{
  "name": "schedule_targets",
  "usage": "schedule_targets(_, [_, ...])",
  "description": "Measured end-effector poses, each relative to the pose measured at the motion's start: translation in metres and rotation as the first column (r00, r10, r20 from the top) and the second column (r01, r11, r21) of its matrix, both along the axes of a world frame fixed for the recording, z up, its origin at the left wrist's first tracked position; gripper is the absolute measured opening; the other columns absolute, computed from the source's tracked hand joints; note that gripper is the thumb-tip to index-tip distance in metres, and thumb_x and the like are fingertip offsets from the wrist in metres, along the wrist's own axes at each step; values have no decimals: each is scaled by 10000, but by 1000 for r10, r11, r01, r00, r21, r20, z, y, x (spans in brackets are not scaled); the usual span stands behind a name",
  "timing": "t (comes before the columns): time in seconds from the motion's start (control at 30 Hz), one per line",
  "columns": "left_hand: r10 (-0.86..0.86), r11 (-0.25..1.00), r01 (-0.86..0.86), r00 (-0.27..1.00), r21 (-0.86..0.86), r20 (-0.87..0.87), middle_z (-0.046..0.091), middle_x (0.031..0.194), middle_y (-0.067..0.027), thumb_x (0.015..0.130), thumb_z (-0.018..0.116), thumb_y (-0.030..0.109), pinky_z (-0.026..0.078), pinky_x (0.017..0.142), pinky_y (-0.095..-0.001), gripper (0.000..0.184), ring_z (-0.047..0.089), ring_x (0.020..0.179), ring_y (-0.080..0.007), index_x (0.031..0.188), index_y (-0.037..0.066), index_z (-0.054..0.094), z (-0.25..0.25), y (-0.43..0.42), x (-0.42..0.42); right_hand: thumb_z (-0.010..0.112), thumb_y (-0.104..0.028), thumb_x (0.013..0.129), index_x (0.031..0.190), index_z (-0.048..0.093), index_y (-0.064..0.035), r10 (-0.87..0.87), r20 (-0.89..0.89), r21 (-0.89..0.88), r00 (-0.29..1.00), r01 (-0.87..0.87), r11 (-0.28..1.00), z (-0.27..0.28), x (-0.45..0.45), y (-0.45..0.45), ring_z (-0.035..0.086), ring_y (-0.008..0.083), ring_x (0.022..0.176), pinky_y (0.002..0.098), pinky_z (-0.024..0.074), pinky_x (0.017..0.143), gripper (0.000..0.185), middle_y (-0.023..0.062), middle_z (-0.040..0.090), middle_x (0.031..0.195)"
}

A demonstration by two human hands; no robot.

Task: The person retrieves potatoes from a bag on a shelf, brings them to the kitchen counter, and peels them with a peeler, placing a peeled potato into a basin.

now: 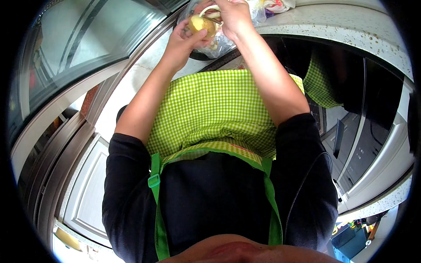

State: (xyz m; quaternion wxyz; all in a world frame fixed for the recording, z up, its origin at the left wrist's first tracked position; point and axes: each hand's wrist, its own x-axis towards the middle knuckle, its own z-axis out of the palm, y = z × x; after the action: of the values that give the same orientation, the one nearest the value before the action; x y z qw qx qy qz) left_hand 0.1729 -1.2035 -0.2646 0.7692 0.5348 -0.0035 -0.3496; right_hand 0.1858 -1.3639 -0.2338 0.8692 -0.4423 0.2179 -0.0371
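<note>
At the top of the head view, my left hand point(183, 43) is closed around a potato point(203, 27). Pale yellow flesh shows on its upper side, and brownish skin remains lower down. My right hand point(237, 18) is closed on a white, curved peeler point(208, 10), whose end reaches the top of the potato. The fingers hide part of the peeler. Beneath both hands lies a clear plastic bag point(224, 47) in a dark-rimmed container, with bits of peel visible inside.
A speckled countertop point(333, 31) curves along the upper right, above a black glossy appliance front point(372, 105). More plastic bags point(279, 5) lie on the counter. Glass sliding door point(101, 33) stands at left, above a white cabinet point(90, 188). A green checkered apron point(215, 105) covers my front.
</note>
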Motion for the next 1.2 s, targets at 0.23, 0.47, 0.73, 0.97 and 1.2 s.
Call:
schedule_targets(0.23, [-15, 998, 14, 1000, 68, 10, 608, 1098, -126, 859, 652, 105, 536, 829, -305, 566, 635, 928, -195, 1327, -35, 366, -1, -1, 0, 716, -223, 808, 692, 641, 27, 131, -52, -360, 990, -141, 922, 6, -8, 8, 601, 115, 548, 249, 466, 493, 286, 83, 654, 661])
schedule_targets(0.47, [-15, 999, 9, 991, 47, 129, 580, 1141, -121, 789, 735, 84, 532, 814, -277, 708, 600, 1000, -171, 1361, -35, 334, -4, -3, -3, 647, -159, 851, 745, 596, 33, -32, -69, 0, 997, 32, 999, -4, -6, 9, 621, 187, 560, 294, 509, 525, 224, 125, 637, 664])
schedule_targets(0.73, [-15, 999, 5, 950, 34, 311, 517, 1229, -121, 758, 750, 34, 462, 948, -305, 765, 545, 1104, -181, 1377, -23, 304, -2, -4, -6, 571, -144, 908, 860, 519, 35, -203, -205, 287, 958, 257, 923, -19, 0, 8, 646, 270, 615, 355, 552, 575, 192, 152, 614, 718])
schedule_targets(0.97, [-27, 998, 12, 972, 64, 233, 476, 1303, -97, 790, 711, 45, 383, 1007, -314, 777, 487, 1173, -176, 1423, -1, 263, 4, -7, -6, 594, -171, 902, 793, 547, 15, -287, -49, 156, 957, 291, 944, -12, -7, 19, 626, 218, 580, 314, 527, 530, 221, 124, 621, 693])
schedule_targets(1.2, [5, 999, -13, 979, 37, 204, 489, 1308, -60, 770, 736, 55, 369, 1019, -308, 744, 473, 1193, -152, 1403, 34, 346, 13, -8, -6, 649, -180, 864, 723, 598, 14, -76, -34, -12, 997, 76, 997, 1, -12, 25, 597, 142, 541, 264, 492, 500, 245, 91, 632, 665])
